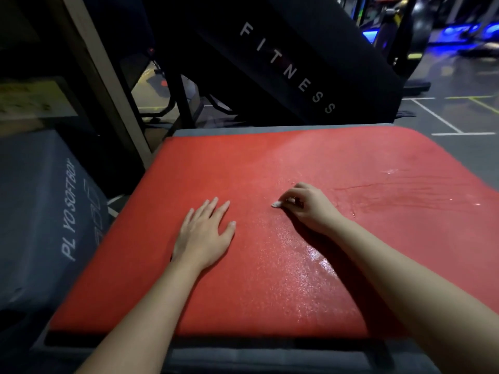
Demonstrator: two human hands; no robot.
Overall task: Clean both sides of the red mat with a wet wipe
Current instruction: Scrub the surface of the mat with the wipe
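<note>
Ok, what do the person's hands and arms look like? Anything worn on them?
Nothing worn that I can see. The left hand and right hand have no gloves, rings, watch or bracelet. Both arms are sleeveless down to the frame's lower edge.

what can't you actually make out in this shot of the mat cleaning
Head view only.
Wet wipe: mostly hidden in the right hand's grip; only a white tip shows.
Red mat underside: face down, so its state is unknown.
Mat's right edge: cut off by the frame.
Yellow label at far left: too blurred to read.
</note>
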